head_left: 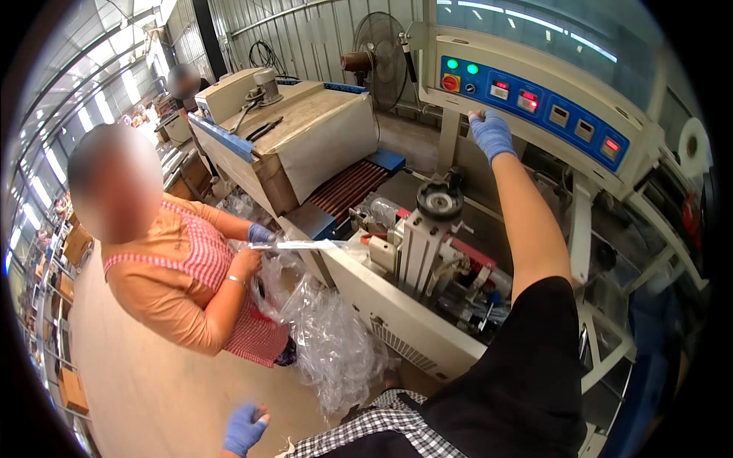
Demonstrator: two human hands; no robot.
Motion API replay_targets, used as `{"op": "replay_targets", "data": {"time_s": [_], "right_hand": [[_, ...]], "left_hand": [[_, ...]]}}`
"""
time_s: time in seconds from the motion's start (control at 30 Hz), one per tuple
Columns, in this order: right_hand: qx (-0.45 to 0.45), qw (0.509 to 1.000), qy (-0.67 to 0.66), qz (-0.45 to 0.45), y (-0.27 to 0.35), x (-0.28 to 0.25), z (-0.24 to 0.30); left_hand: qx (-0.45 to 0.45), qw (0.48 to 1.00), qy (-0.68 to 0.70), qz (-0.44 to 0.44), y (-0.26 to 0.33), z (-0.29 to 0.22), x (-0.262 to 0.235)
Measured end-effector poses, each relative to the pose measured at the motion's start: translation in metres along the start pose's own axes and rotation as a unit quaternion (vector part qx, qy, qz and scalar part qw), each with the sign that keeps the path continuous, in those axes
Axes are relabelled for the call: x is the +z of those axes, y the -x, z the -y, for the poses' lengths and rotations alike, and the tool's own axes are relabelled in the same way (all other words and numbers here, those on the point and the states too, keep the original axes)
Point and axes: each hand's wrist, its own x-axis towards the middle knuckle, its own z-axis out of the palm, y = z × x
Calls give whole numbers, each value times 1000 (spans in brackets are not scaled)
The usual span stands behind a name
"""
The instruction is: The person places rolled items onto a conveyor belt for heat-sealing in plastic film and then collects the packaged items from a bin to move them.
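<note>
My right hand (492, 136), in a blue fingertip-less glove, is raised on an outstretched arm just below the lower left edge of a blue control panel (527, 101). Its fingers look curled together, with nothing visible in them; whether they touch the panel housing I cannot tell. The panel has two lit green lamps, a red rotary switch (451, 82) and several small displays, some glowing red. Low at the front, my left hand (244, 431), gloved alike, hangs with thumb and fingers somewhat apart and holds nothing visible.
Below my right arm stands a packaging machine with a black handwheel (440, 200) and a pale side panel (397, 320). Rollers (347, 188) lead into a boxy tunnel (321, 145). A co-worker (183, 267) at left holds a strip of clear film; crumpled plastic film (336, 343) hangs beside.
</note>
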Motion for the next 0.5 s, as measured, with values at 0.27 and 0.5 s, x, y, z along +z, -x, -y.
{"op": "replay_targets", "data": {"time_s": [0.27, 0.5], "right_hand": [[43, 982, 183, 16, -160, 88, -33], [-139, 864, 482, 39, -216, 57, -79]], "left_hand": [[-341, 933, -64, 95, -2, 224, 109], [-352, 929, 71, 88, -69, 144, 115]]}}
